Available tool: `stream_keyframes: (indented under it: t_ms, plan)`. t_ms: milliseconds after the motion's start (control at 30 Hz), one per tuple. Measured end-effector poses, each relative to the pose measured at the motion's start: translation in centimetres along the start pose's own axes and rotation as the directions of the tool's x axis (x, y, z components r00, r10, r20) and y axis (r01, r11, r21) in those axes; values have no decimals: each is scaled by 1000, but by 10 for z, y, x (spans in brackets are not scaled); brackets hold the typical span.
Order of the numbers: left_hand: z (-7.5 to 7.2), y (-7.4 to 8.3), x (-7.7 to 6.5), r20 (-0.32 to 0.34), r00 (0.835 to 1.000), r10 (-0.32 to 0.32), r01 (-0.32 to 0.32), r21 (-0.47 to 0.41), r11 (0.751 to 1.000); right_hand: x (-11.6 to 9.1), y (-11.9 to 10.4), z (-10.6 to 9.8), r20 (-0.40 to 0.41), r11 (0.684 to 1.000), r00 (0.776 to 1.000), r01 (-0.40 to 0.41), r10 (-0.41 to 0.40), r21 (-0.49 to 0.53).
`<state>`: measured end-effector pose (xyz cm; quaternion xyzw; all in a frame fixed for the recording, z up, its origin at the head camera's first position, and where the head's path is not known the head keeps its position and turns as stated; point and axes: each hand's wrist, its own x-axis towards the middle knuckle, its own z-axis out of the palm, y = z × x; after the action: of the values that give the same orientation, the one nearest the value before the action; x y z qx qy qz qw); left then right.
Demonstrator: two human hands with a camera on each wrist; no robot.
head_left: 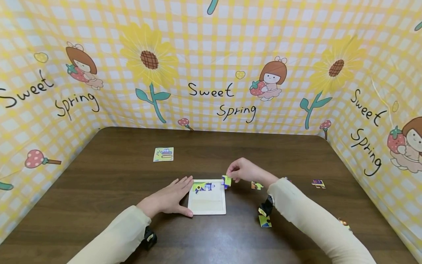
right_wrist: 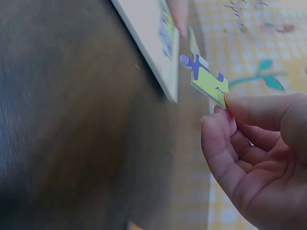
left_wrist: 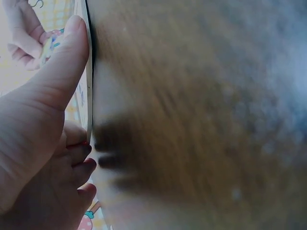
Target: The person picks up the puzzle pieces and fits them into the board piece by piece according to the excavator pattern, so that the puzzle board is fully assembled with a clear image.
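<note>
Between thumb and fingertips my right hand [head_left: 242, 170] pinches a green and purple jigsaw piece [right_wrist: 208, 81] at its edge, beside the upper right corner of a white puzzle frame [head_left: 223, 201]. My left hand [head_left: 171, 196] lies along the frame's left side with its fingers extended, the thumb near the lower left corner. Inside the frame, joined green and purple pieces [head_left: 202, 187] fill part of the top; the lower part shows bare backing. In the left wrist view, the left thumb [left_wrist: 72, 57] rests against the frame's edge.
A picture card [head_left: 163, 154] lies behind the frame to the left. Loose pieces lie on the right: an orange and green piece [head_left: 256, 185], a green and blue piece [head_left: 265, 221], a purple piece [head_left: 318, 183] and another piece [head_left: 344, 223] by the right sleeve. Checked cloth [head_left: 211, 66] surrounds the table.
</note>
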<state>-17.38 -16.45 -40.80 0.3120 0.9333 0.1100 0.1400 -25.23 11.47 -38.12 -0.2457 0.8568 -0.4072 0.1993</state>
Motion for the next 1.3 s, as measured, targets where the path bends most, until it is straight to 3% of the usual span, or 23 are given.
stream_keyframes:
  t_ms: [233,567,733,867,967,1167,1300]
  plan:
    - [-1,1,0,2,1000,0,0,-17,1000,17,-4,21,32,995,998,-50,53,-91]
    - [0,1,0,-7,1000,11,-11,3,1000,25,-5,32,0,977,1000,-12,12,-213]
    - [-1,1,0,-10,1000,12,-12,-4,1000,18,-5,33,-1,964,996,85,-89,-251]
    - [-2,1,0,-6,1000,5,-5,-7,1000,13,-4,35,50,914,975,221,-217,-339]
    - [-3,1,-1,-2,1000,0,0,-14,1000,10,-5,38,78,881,961,276,-267,-385]
    - [-2,0,0,-4,1000,10,-10,-12,1000,8,-4,37,68,868,960,274,-271,-415]
    - [-2,1,0,3,1000,1,-1,-13,1000,2,-3,26,17,874,961,260,-278,-410]
